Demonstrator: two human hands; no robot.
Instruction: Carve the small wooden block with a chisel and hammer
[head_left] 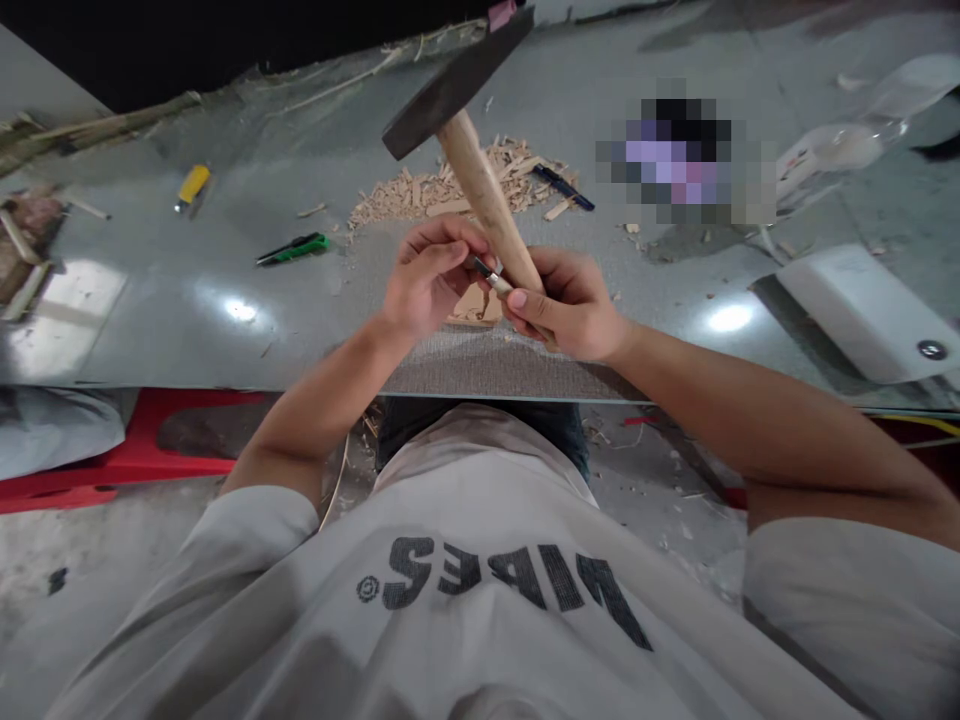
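My right hand [581, 308] is closed round the lower wooden handle of a hammer [484, 180], whose dark head tilts up and to the left. The same hand also grips a small carving chisel [497, 284] with a metal collar, lying across the hammer handle. With fingertips pinched together, my left hand [420, 285] holds the dark blade end of the chisel. Partly hidden below both hands is a light carved wood piece [471, 306] on a grey-brown textured mat [465, 365].
Behind the hammer lies a pile of wood shavings [409, 195], with a dark blue pen-like tool [562, 187] at its right. A green cutter [294, 248] and a yellow cutter [193, 187] lie left. At right are a white box [862, 310] and a clear plastic bottle [840, 150].
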